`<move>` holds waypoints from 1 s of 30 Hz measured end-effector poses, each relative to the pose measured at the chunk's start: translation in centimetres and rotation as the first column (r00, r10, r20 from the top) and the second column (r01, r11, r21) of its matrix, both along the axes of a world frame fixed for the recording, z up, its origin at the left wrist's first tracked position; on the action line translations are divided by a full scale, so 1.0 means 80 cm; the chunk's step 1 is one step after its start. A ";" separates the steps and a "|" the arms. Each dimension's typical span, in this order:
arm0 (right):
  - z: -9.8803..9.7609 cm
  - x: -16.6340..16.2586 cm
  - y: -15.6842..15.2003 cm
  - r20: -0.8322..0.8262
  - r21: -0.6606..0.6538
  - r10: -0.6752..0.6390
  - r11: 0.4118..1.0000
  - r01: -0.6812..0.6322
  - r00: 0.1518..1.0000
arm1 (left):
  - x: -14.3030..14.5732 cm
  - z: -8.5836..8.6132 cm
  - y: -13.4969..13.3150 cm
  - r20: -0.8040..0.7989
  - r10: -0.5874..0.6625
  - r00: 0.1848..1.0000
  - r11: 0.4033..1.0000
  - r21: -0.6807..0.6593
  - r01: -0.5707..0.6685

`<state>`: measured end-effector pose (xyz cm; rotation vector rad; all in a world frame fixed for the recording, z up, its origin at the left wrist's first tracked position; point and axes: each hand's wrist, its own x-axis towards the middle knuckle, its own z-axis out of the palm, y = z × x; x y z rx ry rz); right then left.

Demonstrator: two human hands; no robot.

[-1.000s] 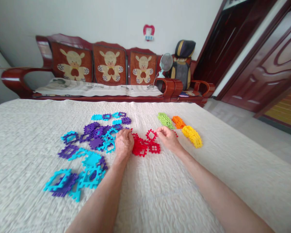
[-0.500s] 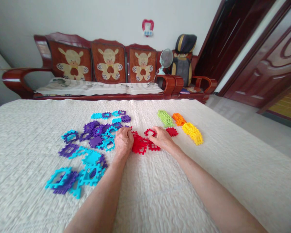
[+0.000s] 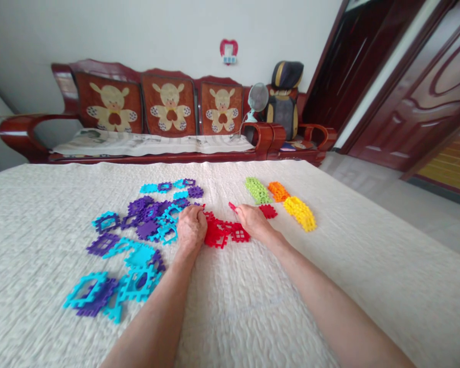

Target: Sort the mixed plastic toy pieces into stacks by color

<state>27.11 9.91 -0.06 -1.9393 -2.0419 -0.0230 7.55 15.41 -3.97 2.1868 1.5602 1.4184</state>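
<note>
Curling knuckles-up, the left hand [image 3: 191, 227] rests fingertips on the left edge of the red tiles [image 3: 224, 234] between both hands, grip hidden; the right hand [image 3: 253, 220] pinches a tilted red piece [image 3: 232, 206] at their far edge. 1 loose red square [image 3: 269, 210] lies just beyond the right hand, near the green stack [image 3: 257, 190], orange stack [image 3: 278, 191] and yellow stack [image 3: 300, 213]. Wall plaque [image 3: 229, 50] marking is too small to read.

Red plastic lattice-cut square tiles [image 3: 224, 232] lie flat in a loose, overlapping cluster on the cream quilted cover [image 3: 253, 306], between my left hand [image 3: 190, 227] and right hand [image 3: 253, 221]. A lone red tile [image 3: 268, 210] rests flat nearby (just past my right knuckles). A third red tile [image 3: 232, 206] tilts up, pinched in my right fingertips.
</note>
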 end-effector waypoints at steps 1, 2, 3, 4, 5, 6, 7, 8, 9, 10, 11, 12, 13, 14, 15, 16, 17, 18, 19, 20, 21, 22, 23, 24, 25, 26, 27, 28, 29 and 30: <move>0.001 0.003 0.002 -0.051 0.006 -0.028 1.000 0.028 0.998 | 0.000 0.001 0.000 0.001 0.003 1.000 1.000 0.003 -0.003; 0.001 0.005 0.003 -0.107 0.010 -0.049 0.999 0.051 0.993 | 0.000 0.001 -0.001 0.002 0.005 1.000 1.000 0.003 -0.005; 0.001 0.007 0.005 -0.159 0.009 -0.063 0.998 0.066 0.985 | 0.000 0.001 -0.001 0.001 0.006 1.000 1.000 0.002 -0.006; 0.000 0.009 0.007 -0.202 0.006 -0.074 0.997 0.076 0.977 | 0.000 0.001 -0.001 0.000 0.007 1.000 1.000 -0.001 -0.007; -0.002 0.010 0.008 -0.232 0.002 -0.083 0.996 0.085 0.969 | 0.000 0.001 -0.001 0.001 0.007 1.000 1.000 -0.003 -0.007; -0.004 0.011 0.009 -0.248 -0.004 -0.091 0.996 0.093 0.965 | 0.000 0.000 -0.001 0.003 0.008 1.000 1.000 -0.004 -0.008; -0.005 0.011 0.009 -0.247 -0.009 -0.100 0.995 0.101 0.964 | 0.000 -0.001 -0.001 0.005 0.010 1.000 1.000 -0.004 -0.010; -0.007 0.011 0.009 -0.233 -0.010 -0.112 0.994 0.113 0.966 | 0.000 -0.001 0.000 0.008 0.012 1.000 1.000 -0.005 -0.012; -0.008 0.011 0.009 -0.211 -0.007 -0.126 0.992 0.127 0.969 | 0.000 -0.002 0.000 0.012 0.015 1.000 1.000 -0.005 -0.015; -0.010 0.010 0.008 -0.185 0.002 -0.135 0.990 0.138 0.973 | 0.000 -0.003 0.000 0.013 0.015 1.000 1.000 -0.005 -0.015; -0.011 0.008 0.007 -0.163 0.018 -0.141 0.989 0.146 0.977 | 0.000 -0.003 0.001 0.013 0.016 1.000 1.000 -0.005 -0.015; -0.011 0.007 0.006 -0.150 0.037 -0.141 0.988 0.148 0.979 | 0.000 -0.004 0.001 0.011 0.014 1.000 1.000 -0.006 -0.014; -0.012 0.005 0.005 -0.150 0.053 -0.134 0.988 0.144 0.980 | 0.000 -0.004 0.001 0.009 0.012 1.000 1.000 -0.006 -0.012; -0.012 0.004 0.004 -0.159 0.058 -0.121 0.989 0.132 0.980 | 0.000 -0.004 0.001 0.007 0.010 1.000 1.000 -0.005 -0.010; -0.012 0.002 0.004 -0.172 0.050 -0.106 0.992 0.116 0.979 | 0.000 -0.004 0.001 0.004 0.008 1.000 1.000 -0.004 -0.008; -0.012 0.000 0.004 -0.181 0.032 -0.095 0.994 0.102 0.979 | 0.000 -0.004 0.001 0.002 0.006 1.000 1.000 -0.004 -0.006; -0.012 -0.002 0.004 -0.185 0.009 -0.090 0.996 0.093 0.979 | 0.000 -0.003 0.001 0.001 0.005 1.000 1.000 -0.004 -0.005; -0.012 -0.003 0.004 -0.183 -0.009 -0.090 0.996 0.090 0.979 | 0.000 -0.003 0.001 0.000 0.005 1.000 1.000 -0.006 -0.005; -0.012 -0.005 0.005 -0.180 -0.020 -0.095 0.995 0.093 0.979 | 0.000 -0.003 0.001 -0.001 0.006 1.000 1.000 -0.009 -0.006; -0.011 -0.005 0.005 -0.178 -0.024 -0.104 0.995 0.101 0.979 | 0.000 -0.003 0.000 -0.003 0.006 1.000 1.000 -0.013 -0.006; -0.011 -0.006 0.006 -0.177 -0.026 -0.113 0.994 0.110 0.978 | 0.000 -0.003 0.000 -0.004 0.007 1.000 1.000 -0.016 -0.007; -0.010 -0.006 0.007 -0.178 -0.031 -0.123 0.992 0.119 0.976 | 0.000 -0.003 0.001 -0.005 0.008 1.000 1.000 -0.018 -0.008; -0.010 -0.006 0.008 -0.182 -0.039 -0.132 0.991 0.127 0.974 | 0.000 -0.003 0.001 -0.006 0.009 1.000 1.000 -0.019 -0.009; -0.010 -0.006 0.009 -0.186 -0.048 -0.141 0.990 0.134 0.972 | 0.000 -0.003 0.001 -0.008 0.008 1.000 1.000 -0.019 -0.009; -0.010 -0.006 0.009 -0.191 -0.055 -0.150 0.988 0.142 0.970 | 0.000 -0.003 0.001 -0.009 0.008 1.000 1.000 -0.016 -0.008; -0.010 -0.007 0.009 -0.195 -0.055 -0.159 0.987 0.151 0.968 | 0.000 -0.003 0.001 -0.010 0.008 1.000 1.000 -0.012 -0.009; -0.010 -0.007 0.010 -0.197 -0.050 -0.165 0.986 0.158 0.966 | 0.000 -0.002 0.001 -0.012 0.008 1.000 1.000 -0.006 -0.008; -0.009 -0.007 0.010 -0.197 -0.045 -0.172 0.985 0.167 0.965 | 0.000 -0.002 0.002 -0.015 0.006 1.000 1.000 0.000 -0.006; -0.008 -0.008 0.011 -0.196 -0.044 -0.180 0.984 0.174 0.964 | 0.000 -0.001 0.002 -0.017 0.003 1.000 1.000 0.007 -0.003; -0.006 -0.008 0.012 -0.196 -0.050 -0.189 0.982 0.183 0.962 | 0.000 -0.001 0.002 -0.019 0.000 1.000 1.000 0.014 0.000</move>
